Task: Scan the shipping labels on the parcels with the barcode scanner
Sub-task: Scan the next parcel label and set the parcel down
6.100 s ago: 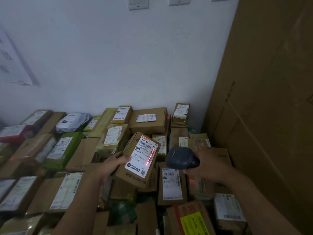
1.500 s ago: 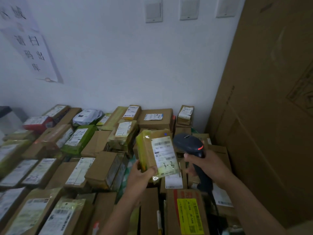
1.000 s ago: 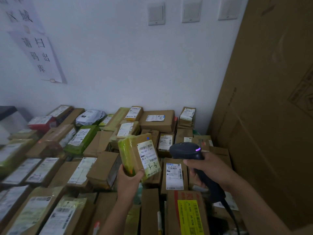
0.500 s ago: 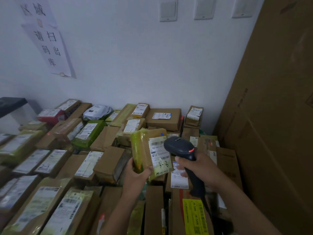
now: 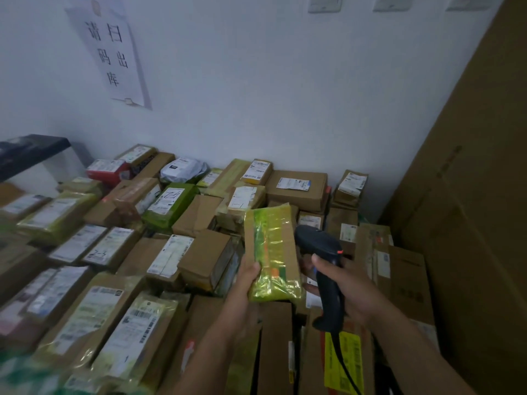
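Head | left hand (image 5: 247, 277) grips yellow-taped parcel (image 5: 272, 249) | right hand (image 5: 346, 287) grips scanner (image 5: 318, 242)

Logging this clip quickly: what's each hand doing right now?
Left hand: holds the yellow-green taped parcel.
Right hand: grips the barcode scanner.

The held parcel (image 5: 272, 252) is brown cardboard wound in glossy, crinkled yellow-green plastic film — it catches the light. The scanner (image 5: 316, 240) looks like dark matt plastic, though blur softens it. Surrounding boxes (image 5: 205, 252) are dull brown cardboard with white paper labels (image 5: 171, 256); the wall (image 5: 256, 95) is smooth matt paint.
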Demonstrator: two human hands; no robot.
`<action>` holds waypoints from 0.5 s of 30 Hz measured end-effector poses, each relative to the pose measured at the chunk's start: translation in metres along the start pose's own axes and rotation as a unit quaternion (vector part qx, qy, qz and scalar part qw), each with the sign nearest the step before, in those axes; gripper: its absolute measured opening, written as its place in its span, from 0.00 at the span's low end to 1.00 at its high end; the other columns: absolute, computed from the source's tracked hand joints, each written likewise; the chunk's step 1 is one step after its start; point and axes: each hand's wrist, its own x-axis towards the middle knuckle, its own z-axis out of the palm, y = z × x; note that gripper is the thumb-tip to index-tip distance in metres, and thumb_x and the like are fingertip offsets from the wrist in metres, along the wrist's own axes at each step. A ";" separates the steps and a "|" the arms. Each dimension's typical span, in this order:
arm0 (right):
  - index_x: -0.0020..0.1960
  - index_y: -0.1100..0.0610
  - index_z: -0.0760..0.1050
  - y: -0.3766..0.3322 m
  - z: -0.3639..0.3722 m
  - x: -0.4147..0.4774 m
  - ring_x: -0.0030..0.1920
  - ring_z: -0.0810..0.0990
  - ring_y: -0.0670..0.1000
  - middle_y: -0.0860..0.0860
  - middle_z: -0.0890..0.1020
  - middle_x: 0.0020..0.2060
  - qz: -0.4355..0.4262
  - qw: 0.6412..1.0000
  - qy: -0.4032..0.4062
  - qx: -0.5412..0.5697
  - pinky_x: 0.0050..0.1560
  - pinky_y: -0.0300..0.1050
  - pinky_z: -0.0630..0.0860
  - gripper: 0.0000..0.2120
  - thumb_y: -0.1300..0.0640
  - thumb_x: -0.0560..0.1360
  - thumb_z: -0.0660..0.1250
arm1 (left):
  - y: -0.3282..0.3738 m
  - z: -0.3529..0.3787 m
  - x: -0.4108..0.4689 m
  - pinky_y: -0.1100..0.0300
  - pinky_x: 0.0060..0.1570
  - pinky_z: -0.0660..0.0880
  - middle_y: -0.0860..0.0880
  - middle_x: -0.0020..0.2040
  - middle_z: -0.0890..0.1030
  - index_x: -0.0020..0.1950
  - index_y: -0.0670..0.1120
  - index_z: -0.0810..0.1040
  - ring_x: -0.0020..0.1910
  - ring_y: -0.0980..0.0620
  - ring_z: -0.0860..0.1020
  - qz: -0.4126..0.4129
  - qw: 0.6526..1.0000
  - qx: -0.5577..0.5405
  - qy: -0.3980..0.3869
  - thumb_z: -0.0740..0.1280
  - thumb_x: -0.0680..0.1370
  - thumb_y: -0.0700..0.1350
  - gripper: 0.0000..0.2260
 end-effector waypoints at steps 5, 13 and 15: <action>0.56 0.54 0.80 0.002 0.005 0.010 0.43 0.87 0.50 0.51 0.87 0.43 0.006 0.997 0.012 -0.082 0.39 0.41 0.82 0.13 0.52 0.73 0.74 | -0.001 -0.016 0.007 0.40 0.62 0.75 0.46 0.66 0.78 0.77 0.52 0.64 0.61 0.44 0.79 -0.057 0.987 0.115 0.101 0.73 0.71 0.59 0.37; 0.53 0.48 0.78 0.014 -0.001 0.024 0.42 0.87 0.54 0.53 0.87 0.44 0.040 0.981 0.006 -0.188 0.45 0.49 0.84 0.09 0.50 0.74 0.74 | -0.012 -0.045 0.058 0.44 0.69 0.64 0.40 0.75 0.59 0.81 0.46 0.46 0.73 0.38 0.60 -0.082 0.798 0.521 0.290 0.71 0.69 0.64 0.51; 0.53 0.46 0.77 0.014 -0.002 0.026 0.41 0.87 0.54 0.52 0.87 0.44 0.043 0.979 0.002 -0.201 0.44 0.48 0.84 0.09 0.50 0.75 0.73 | -0.024 -0.043 0.071 0.44 0.69 0.62 0.40 0.73 0.59 0.80 0.45 0.46 0.72 0.39 0.60 -0.082 0.745 0.603 0.274 0.69 0.68 0.68 0.52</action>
